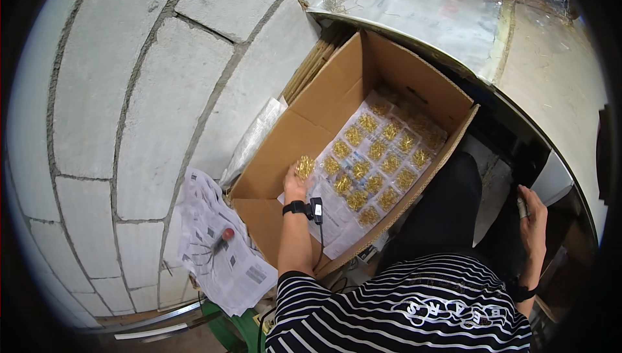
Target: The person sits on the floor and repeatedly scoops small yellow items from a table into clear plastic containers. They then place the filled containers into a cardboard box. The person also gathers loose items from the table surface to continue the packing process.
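Left hand (296,186): gripping a packet of gold-coloured pieces (305,167)
Other packets (360,170): just right of it
Handling: probably light, floppy, slippery; I'd pinch an edge
Right hand (532,216): can't tell tbh

- Over the left and upper left of the frame I see a wall (165,113) of large pale-grey blocks, with darker, rough mortar joints (133,87) between them.
- At the upper right stands my worktable (551,61), pale-topped, its rim curving across the view; a cloudy plastic sheet (405,3) covers part of it.
- Under that rim I find dark shadow and a grey patch of floor (489,159).
- Soft light falls across the blocks, dimming toward the lower left.
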{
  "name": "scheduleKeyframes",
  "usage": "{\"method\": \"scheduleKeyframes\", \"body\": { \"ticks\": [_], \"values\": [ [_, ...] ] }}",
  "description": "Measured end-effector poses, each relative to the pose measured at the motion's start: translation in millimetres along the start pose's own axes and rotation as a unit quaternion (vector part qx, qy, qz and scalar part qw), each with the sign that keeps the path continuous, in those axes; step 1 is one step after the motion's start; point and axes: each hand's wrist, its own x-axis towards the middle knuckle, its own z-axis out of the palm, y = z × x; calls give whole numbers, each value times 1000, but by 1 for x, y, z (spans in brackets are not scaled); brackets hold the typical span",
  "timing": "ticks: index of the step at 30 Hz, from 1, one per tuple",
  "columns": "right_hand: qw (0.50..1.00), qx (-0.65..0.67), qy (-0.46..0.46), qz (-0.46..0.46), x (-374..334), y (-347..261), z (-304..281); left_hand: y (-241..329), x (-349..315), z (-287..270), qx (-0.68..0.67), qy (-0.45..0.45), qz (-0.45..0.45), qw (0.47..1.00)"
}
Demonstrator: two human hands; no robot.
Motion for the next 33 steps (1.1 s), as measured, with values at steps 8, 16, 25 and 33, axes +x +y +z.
{"method": "scheduleKeyframes", "body": {
  "ticks": [8, 16, 25, 33],
  "values": [
    [994, -64, -81, 26, 5, -8, 11, -88, 63, -68, -75, 192, 1, 978],
    [995, -57, -78, 30, 6, -14, 23, -91, 52, -60, -163, 234, 47, 957],
    [991, -68, -112, 40, -3, -9, 30, -93, 54, -52, 150, 308, -11, 939],
    [990, -69, -117, 32, -1, -10, 32, -80, 37, -43, 437, 304, 161, 832]
  ]
}}
